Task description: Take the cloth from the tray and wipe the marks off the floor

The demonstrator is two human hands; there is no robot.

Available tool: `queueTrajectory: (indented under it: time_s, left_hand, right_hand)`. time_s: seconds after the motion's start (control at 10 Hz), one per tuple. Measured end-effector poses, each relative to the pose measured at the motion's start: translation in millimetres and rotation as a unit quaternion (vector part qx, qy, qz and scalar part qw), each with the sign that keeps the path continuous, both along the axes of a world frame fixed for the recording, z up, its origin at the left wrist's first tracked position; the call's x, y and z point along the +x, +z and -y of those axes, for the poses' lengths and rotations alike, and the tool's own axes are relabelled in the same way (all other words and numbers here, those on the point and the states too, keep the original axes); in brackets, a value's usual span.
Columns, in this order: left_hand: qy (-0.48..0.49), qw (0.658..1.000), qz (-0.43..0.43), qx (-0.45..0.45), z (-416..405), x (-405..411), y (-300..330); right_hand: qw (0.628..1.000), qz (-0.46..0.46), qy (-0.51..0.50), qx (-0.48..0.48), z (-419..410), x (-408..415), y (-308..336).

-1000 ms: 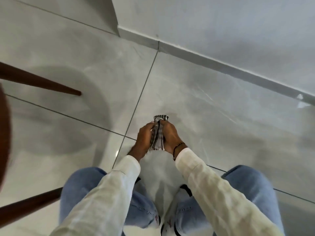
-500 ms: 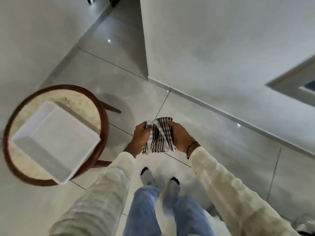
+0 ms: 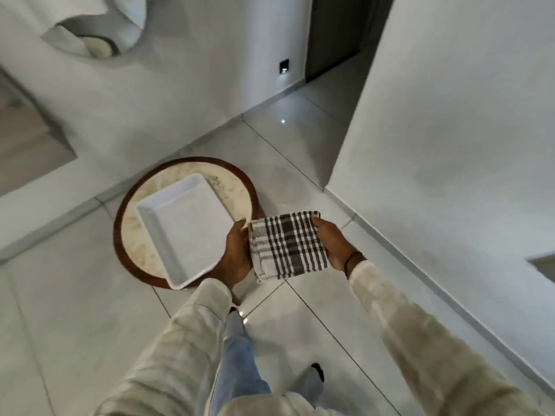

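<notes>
The cloth (image 3: 287,244), a checked black-and-white square folded flat, is held level between the 2 hands, up in the air above the floor (image 3: 315,319) and not in the tray. The left hand (image 3: 238,257) closes its grip on the cloth's left edge, fingers underneath and thumb on top; the right hand (image 3: 330,243) does the same on the right edge, so each grip is narrow and pinched on fabric.

The white tray (image 3: 186,232) lies just to the left of the cloth, sitting on the small round counter (image 3: 240,187) with the dark wooden rim. It holds nothing. The left hand is the nearer one: it overlaps the tray's right corner in this view, though whether it touches cannot be told. The cloth's edges run roughly parallel to the tray's sides, and the tray's long axis tilts from upper right to lower left.

Both forearms reach forward, sleeves (image 3: 420,331) converging toward the cloth. No marks are visible on the floor tiles, so a short carry to the left would likely return the cloth to the tray.
</notes>
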State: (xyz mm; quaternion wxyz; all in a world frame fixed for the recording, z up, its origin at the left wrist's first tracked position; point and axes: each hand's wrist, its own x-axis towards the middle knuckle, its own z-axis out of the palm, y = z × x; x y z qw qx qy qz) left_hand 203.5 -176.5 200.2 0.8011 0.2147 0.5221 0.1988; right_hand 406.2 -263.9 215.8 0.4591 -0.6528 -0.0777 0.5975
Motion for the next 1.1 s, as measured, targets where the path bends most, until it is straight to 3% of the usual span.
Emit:
queueTrajectory:
  time_s: [0.1,0.2,0.4,0.7,0.8,0.9,1.0,1.1]
  left_hand:
    - [-0.038,0.998,-0.046,0.037,-27.6,-38.7,-4.5]
    - [-0.039,0.981,-0.161,0.103,-68.3,-86.5,-31.0]
    - [-0.051,0.947,-0.302,0.092,-159.3,-170.3,-116.9]
    - [-0.113,0.914,-0.384,0.066,-232.2,-191.3,-240.0]
    - [-0.162,0.895,-0.412,0.061,-236.1,-193.8,-244.7]
    - [-0.196,0.863,-0.451,0.122,-239.2,-192.6,-225.2]
    - [-0.266,0.796,-0.495,0.223,-245.1,-179.8,-185.6]
    - [-0.323,0.741,-0.484,0.335,-247.3,-145.6,-133.5]
  right_hand:
    - [0.998,-0.012,0.057,-0.005,-40.4,-32.8,-12.9]
    - [0.991,0.015,0.133,-0.029,-91.4,-76.9,-39.5]
    - [0.963,0.168,0.202,-0.068,-205.9,-157.0,-127.5]
    - [0.919,0.268,0.255,-0.135,-291.6,-188.1,-255.5]
    - [0.912,0.292,0.249,-0.144,-294.6,-187.3,-261.4]
    - [0.92,0.313,0.203,-0.12,-288.2,-180.9,-241.3]
    - [0.95,0.276,0.116,-0.085,-284.7,-160.4,-193.5]
    - [0.98,0.201,-0.012,0.0,-276.9,-118.4,-127.3]
